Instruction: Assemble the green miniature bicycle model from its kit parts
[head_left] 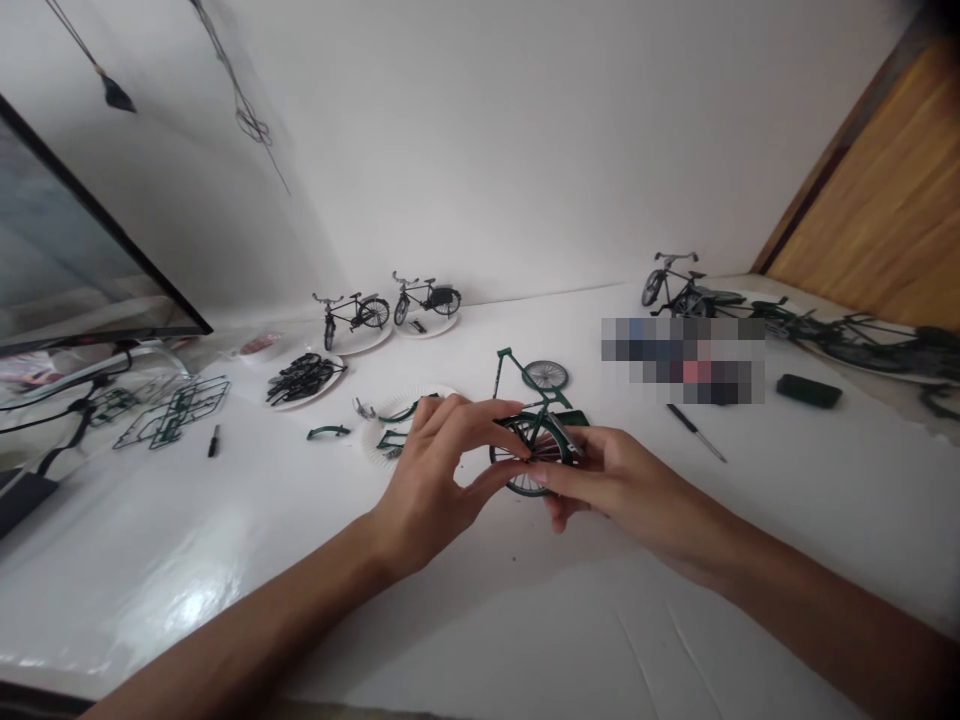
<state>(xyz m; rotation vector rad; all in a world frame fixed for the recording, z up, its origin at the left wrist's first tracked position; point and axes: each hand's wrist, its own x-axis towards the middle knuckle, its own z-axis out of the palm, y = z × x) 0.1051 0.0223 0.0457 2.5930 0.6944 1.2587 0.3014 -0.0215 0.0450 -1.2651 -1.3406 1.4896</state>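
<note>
Both my hands hold a partly built green model bicycle [534,445] low over the white table. Its spoked wheel sits between them, and its frame rises away from me with a second wheel [545,375] at the far end. My left hand [442,470] grips the wheel's near side with its fingers curled over the rim. My right hand [600,480] pinches the wheel from the other side, its fingertips against the spokes. A small silver piece [568,436] shows by my right fingers, but I cannot tell what it is.
A paper plate [397,425] of green parts lies just left of my hands, with a green mudguard [328,432] beside it. Black model bicycles [356,315] stand farther back. A screwdriver [695,432] and black case [808,391] lie right; a monitor [67,240] stands left.
</note>
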